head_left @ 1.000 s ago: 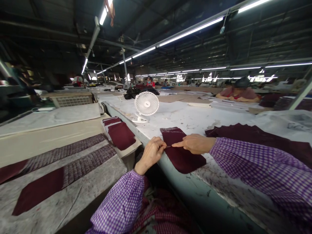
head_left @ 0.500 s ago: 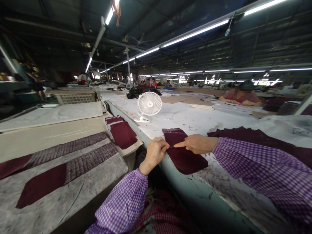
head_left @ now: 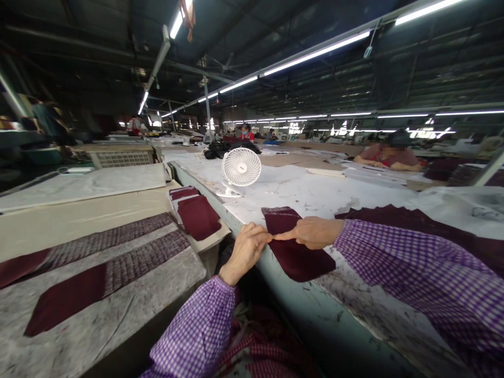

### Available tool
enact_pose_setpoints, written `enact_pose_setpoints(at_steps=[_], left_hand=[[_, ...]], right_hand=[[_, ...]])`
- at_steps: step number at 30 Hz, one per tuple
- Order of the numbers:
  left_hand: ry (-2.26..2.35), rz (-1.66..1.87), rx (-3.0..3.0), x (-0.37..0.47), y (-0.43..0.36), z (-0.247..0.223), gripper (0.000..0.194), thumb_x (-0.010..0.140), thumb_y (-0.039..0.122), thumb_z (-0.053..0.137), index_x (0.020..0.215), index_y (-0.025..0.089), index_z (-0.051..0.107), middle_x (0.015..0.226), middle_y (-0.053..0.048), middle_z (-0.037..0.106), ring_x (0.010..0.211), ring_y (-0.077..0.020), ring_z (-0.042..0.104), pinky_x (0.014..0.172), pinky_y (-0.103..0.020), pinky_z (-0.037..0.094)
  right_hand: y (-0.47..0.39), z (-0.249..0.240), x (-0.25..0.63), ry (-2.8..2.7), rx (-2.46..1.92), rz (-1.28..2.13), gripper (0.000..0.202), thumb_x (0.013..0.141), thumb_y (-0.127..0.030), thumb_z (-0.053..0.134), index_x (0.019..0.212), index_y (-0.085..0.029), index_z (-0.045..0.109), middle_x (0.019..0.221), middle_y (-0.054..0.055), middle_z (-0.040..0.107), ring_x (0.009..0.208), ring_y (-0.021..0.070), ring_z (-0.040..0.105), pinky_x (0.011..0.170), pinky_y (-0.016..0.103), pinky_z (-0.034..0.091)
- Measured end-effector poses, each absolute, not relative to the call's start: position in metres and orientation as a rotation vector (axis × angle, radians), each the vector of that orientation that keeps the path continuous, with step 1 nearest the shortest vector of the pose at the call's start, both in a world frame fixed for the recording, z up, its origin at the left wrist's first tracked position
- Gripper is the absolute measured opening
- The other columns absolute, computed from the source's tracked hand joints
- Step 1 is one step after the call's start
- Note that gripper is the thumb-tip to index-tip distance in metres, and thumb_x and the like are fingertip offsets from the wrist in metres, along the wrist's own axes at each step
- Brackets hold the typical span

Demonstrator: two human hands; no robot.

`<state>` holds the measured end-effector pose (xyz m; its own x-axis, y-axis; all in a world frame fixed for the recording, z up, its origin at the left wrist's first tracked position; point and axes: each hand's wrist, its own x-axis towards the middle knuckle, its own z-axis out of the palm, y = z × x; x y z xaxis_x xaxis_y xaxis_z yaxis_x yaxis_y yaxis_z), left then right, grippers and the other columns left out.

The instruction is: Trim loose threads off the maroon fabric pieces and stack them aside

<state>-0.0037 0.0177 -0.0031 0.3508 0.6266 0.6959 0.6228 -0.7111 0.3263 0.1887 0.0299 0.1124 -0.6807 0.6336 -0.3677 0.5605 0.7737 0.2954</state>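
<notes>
A maroon fabric piece [head_left: 303,260] with a speckled band at its far end lies on the white-topped table, along its near edge. My left hand [head_left: 249,247] is closed in a pinch at the left edge of this piece; its fingertips partly hide what is between them. From the right, my right hand [head_left: 313,232] reaches over the cloth with its index finger stretched out, the tip meeting my left fingertips. Its other fingers are curled under, with nothing seen in them.
A white clip fan [head_left: 241,167] stands farther back on the table. Stacked maroon pieces [head_left: 199,216] and long speckled strips [head_left: 147,257] lie on the left-hand surface. A larger maroon cloth [head_left: 409,226] lies at right, beyond my sleeve. A co-worker [head_left: 394,152] leans at a table behind.
My right hand has slid slightly left, so its index fingertip now meets my left fingertips. My left hand stays pinched at the cloth's edge, its wrist shifted a little left.
</notes>
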Motion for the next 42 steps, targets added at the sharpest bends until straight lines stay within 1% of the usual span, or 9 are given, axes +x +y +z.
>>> enact_pose_setpoints(at_steps=[5, 9, 13, 22, 28, 32, 35, 38, 42], left_hand=[[1.248, 1.481, 2.096, -0.012, 0.017, -0.007, 0.021, 0.088, 0.028, 0.048, 0.084, 0.017, 0.065, 0.081, -0.003, 0.062, 0.081, -0.0158, 0.055, 0.077, -0.029, 0.043], [1.302, 1.390, 2.081, -0.003, 0.018, -0.005, 0.010, 0.080, 0.025, 0.058, 0.078, 0.018, 0.065, 0.073, -0.001, 0.060, 0.076, -0.0152, 0.055, 0.072, -0.028, 0.044], [1.334, 1.363, 2.167, 0.006, 0.020, -0.004, 0.011, 0.081, 0.018, 0.056, 0.075, 0.018, 0.065, 0.071, 0.000, 0.059, 0.074, -0.0150, 0.055, 0.072, -0.029, 0.043], [1.462, 1.464, 2.337, -0.012, 0.015, -0.023, 0.023, 0.091, 0.025, 0.043, 0.090, 0.020, 0.066, 0.081, -0.003, 0.061, 0.080, -0.0164, 0.053, 0.077, -0.032, 0.040], [1.486, 1.433, 2.509, 0.000, -0.001, -0.018, 0.035, 0.090, 0.026, 0.042, 0.124, 0.023, 0.052, 0.111, -0.009, 0.055, 0.098, -0.0216, 0.047, 0.085, -0.039, 0.040], [1.435, 1.302, 2.634, -0.001, -0.009, -0.017, 0.031, 0.090, 0.027, 0.045, 0.118, 0.027, 0.058, 0.123, -0.007, 0.051, 0.110, -0.0247, 0.040, 0.090, -0.043, 0.038], [1.380, 1.361, 2.552, -0.007, -0.007, -0.011, 0.026, 0.090, 0.027, 0.044, 0.107, 0.024, 0.064, 0.118, -0.006, 0.055, 0.110, -0.0233, 0.042, 0.092, -0.043, 0.038], [1.282, 1.450, 2.438, -0.003, 0.005, 0.004, 0.026, 0.091, 0.026, 0.041, 0.093, 0.019, 0.066, 0.110, -0.007, 0.058, 0.106, -0.0206, 0.047, 0.094, -0.039, 0.040], [1.113, 1.288, 2.432, 0.016, 0.032, 0.017, 0.027, 0.091, 0.022, 0.039, 0.105, 0.019, 0.062, 0.104, -0.006, 0.062, 0.100, -0.0173, 0.054, 0.092, -0.033, 0.043]], right_hand=[[0.030, 0.114, 0.187, 2.505, 0.902, 0.200, 0.060, 0.085, -0.010, 0.042, 0.140, -0.032, 0.032, 0.089, 0.012, 0.066, 0.082, 0.0228, 0.059, 0.066, 0.030, 0.036], [0.029, 0.114, 0.186, 2.478, 0.921, 0.191, 0.061, 0.085, -0.010, 0.041, 0.141, -0.032, 0.031, 0.088, 0.011, 0.065, 0.085, 0.0230, 0.058, 0.069, 0.030, 0.037], [0.031, 0.113, 0.187, 2.472, 0.926, 0.201, 0.061, 0.085, -0.012, 0.042, 0.141, -0.033, 0.030, 0.085, 0.011, 0.064, 0.084, 0.0230, 0.058, 0.069, 0.030, 0.037], [0.029, 0.107, 0.184, 2.501, 0.738, 0.430, 0.069, 0.080, -0.003, 0.037, 0.144, -0.026, 0.025, 0.074, 0.009, 0.064, 0.063, 0.0180, 0.057, 0.054, 0.027, 0.031], [0.023, 0.094, 0.191, 2.577, 1.023, 0.474, 0.063, 0.086, -0.020, 0.046, 0.145, -0.018, 0.022, 0.091, 0.014, 0.065, 0.080, 0.0244, 0.061, 0.064, 0.030, 0.038], [0.030, 0.088, 0.204, 2.642, 1.198, 0.404, 0.053, 0.086, -0.032, 0.050, 0.137, -0.020, 0.038, 0.102, 0.014, 0.063, 0.090, 0.0271, 0.060, 0.073, 0.034, 0.040], [0.041, 0.087, 0.212, 2.701, 1.240, 0.273, 0.044, 0.085, -0.038, 0.052, 0.124, -0.019, 0.050, 0.104, 0.012, 0.061, 0.096, 0.0252, 0.058, 0.079, 0.034, 0.039], [0.051, 0.086, 0.217, 2.754, 1.223, 0.116, 0.038, 0.081, -0.043, 0.055, 0.111, -0.018, 0.057, 0.095, 0.008, 0.062, 0.089, 0.0221, 0.057, 0.078, 0.032, 0.039], [0.060, 0.083, 0.222, 2.804, 1.263, -0.069, 0.035, 0.077, -0.042, 0.058, 0.104, -0.019, 0.058, 0.089, 0.005, 0.060, 0.083, 0.0192, 0.055, 0.074, 0.029, 0.039]])
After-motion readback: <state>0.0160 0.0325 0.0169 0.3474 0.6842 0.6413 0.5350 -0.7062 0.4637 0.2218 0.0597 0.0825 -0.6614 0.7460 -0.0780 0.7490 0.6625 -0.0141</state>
